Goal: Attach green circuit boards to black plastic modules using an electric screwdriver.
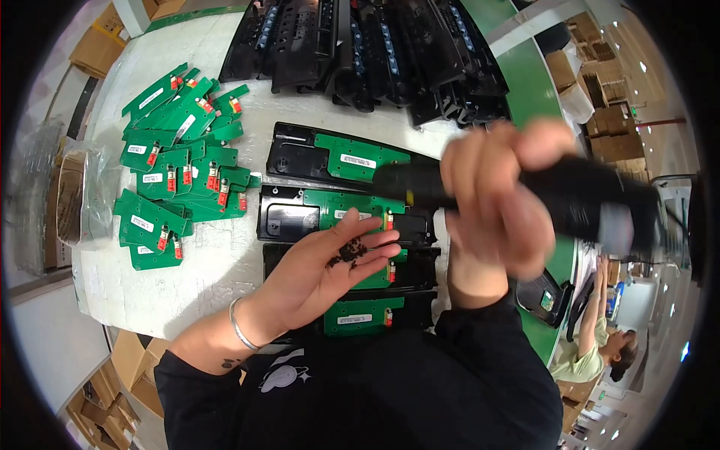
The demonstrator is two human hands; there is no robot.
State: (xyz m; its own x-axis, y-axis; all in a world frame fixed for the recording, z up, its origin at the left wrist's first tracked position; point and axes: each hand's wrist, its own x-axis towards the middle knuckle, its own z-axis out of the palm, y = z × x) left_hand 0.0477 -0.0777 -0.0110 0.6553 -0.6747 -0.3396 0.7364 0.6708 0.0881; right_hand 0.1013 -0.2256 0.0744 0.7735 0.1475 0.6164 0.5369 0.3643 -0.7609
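Observation:
My left hand [300,274] is palm up with its fingers extended, cradling a small heap of tiny black screws [347,253]. It hovers over a row of black plastic housings [291,161], which lie side by side on the table. Each of these carries a green circuit board [356,309] with a white label; red-and-white connectors show on several. My right hand [499,191], blurred by motion, is wrapped round a black power screwdriver [592,196]. The tool's narrower end points left, above the upper housings. Its tip is too smeared to make out.
Loose green circuit boards [169,180] are piled at the left of the white table [210,281]. More black housings [375,52] stand stacked at the far side. A clear plastic bag [97,195] sits at the left edge. Another person [592,345] is at the right.

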